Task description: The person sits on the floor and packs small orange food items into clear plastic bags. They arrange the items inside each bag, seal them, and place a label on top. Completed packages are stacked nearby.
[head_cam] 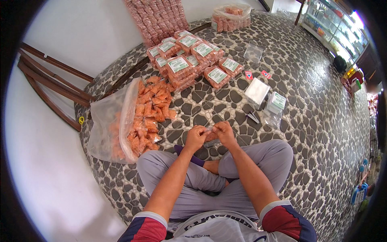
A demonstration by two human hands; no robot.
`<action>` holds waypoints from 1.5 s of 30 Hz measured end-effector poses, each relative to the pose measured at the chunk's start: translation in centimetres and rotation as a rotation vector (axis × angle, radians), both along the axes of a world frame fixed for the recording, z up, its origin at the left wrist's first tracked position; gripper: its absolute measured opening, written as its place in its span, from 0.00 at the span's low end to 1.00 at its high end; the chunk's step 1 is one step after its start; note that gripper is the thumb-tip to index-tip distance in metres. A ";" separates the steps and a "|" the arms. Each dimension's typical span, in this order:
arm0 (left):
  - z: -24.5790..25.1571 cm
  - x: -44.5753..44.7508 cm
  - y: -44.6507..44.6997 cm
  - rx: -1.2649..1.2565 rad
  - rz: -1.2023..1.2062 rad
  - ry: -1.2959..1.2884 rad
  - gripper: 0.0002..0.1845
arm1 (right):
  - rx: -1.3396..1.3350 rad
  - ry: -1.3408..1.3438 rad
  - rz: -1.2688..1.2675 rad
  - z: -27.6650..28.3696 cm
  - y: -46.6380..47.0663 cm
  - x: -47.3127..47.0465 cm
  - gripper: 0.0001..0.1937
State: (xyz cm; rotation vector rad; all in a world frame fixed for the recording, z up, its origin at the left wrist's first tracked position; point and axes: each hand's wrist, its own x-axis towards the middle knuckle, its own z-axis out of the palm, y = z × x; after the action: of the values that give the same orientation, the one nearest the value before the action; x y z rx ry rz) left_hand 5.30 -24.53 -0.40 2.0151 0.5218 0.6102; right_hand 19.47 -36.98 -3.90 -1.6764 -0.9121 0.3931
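Between my crossed legs and the scattered goods, my left hand (195,136) and my right hand (224,133) pinch the upper edge of a clear plastic bag (211,138). Reddish-orange contents show through its lower part, partly covered by my fingers. To the left, a large translucent sack (105,130) lies on its side with its mouth rolled back. Many small orange snack packets (151,112) spill from it onto the floor. Farther off stand stacked, labelled packs (178,65), with two more packs (217,75) beside them.
Right of my hands lie a black stapler (252,117), a stack of clear bags (257,90), printed label cards (277,100) and two red-and-white cards (248,75). A filled bag (231,19) stands farther back. Wooden furniture legs (57,81) lean at left; a glass display case (335,30) is far right.
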 end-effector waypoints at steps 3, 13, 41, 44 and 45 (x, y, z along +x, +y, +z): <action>0.3 0.0 -0.4 0.017 0.007 0.005 0.08 | -0.003 -0.030 -0.004 -0.1 0.1 -0.1 0.02; -1.1 0.4 -0.9 -0.067 0.084 -0.108 0.07 | 0.005 0.050 -0.129 1.7 -0.1 -1.5 0.05; -0.4 0.7 0.5 -0.039 0.125 0.020 0.11 | 0.058 0.045 -0.091 1.2 2.0 -1.7 0.04; -1.0 0.9 0.8 -0.034 0.119 -0.077 0.12 | 0.144 0.123 -0.052 1.2 1.9 -1.7 0.04; -1.0 0.9 0.8 -0.016 0.122 -0.071 0.12 | 0.137 0.111 -0.048 1.2 1.9 -1.7 0.04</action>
State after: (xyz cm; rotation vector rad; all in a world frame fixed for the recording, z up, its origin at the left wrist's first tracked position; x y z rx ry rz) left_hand 6.21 -23.70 -1.44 1.9497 0.6077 0.7466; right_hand 17.74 -35.12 -2.67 -1.5326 -0.7979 0.3794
